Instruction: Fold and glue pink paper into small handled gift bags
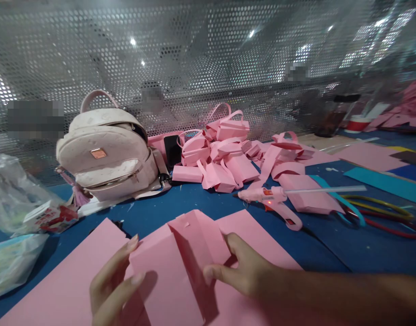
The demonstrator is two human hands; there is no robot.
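Folded pink paper (163,267), probably light, easily creased, best gripped by its edges: sitting above pink sheets (58,290) on the worktop (380,253). Right hand (245,267): pinching its right flap (211,231); left hand (109,283): bracketing its left edge, fingers spread. Glue gun (274,197): lying beyond.

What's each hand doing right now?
Left hand: partly open at the left side of the folded pink paper; whether it grips cannot be told.
Right hand: closed, holding the paper's right side between thumb and fingers.
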